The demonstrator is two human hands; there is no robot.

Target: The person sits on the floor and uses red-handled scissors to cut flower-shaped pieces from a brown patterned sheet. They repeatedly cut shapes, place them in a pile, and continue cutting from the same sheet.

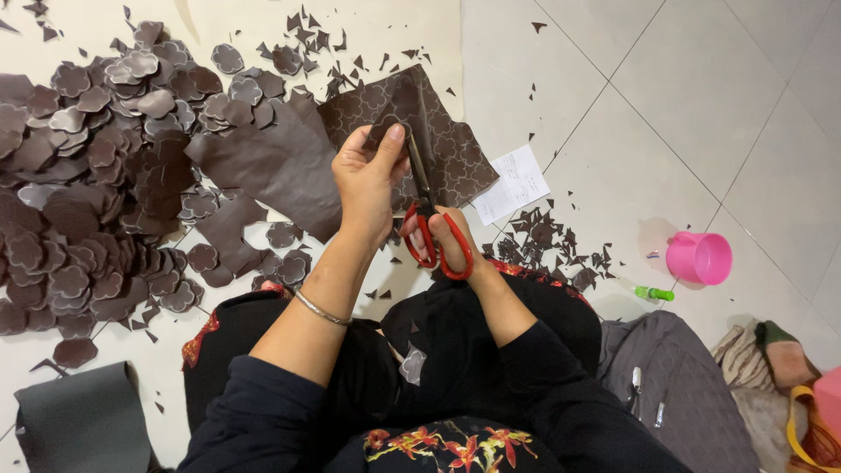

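Black-sleeved arms over my lap, left hand (pixel 368 175) pinching a dark brown patterned sheet (pixel 442 140) above the floor, right hand (pixel 442 236) closed through red-handled scissors (pixel 429 219) cutting it, brown flower-shaped cutouts (pixel 96 175) piled left.

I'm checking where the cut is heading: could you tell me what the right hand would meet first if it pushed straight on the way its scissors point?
Probably the brown patterned sheet: the right hand aims the scissors up into it, beside the left hand.

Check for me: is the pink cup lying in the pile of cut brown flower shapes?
No, the pink cup stands on bare tile at the right, far from the flower shapes heaped at the left.
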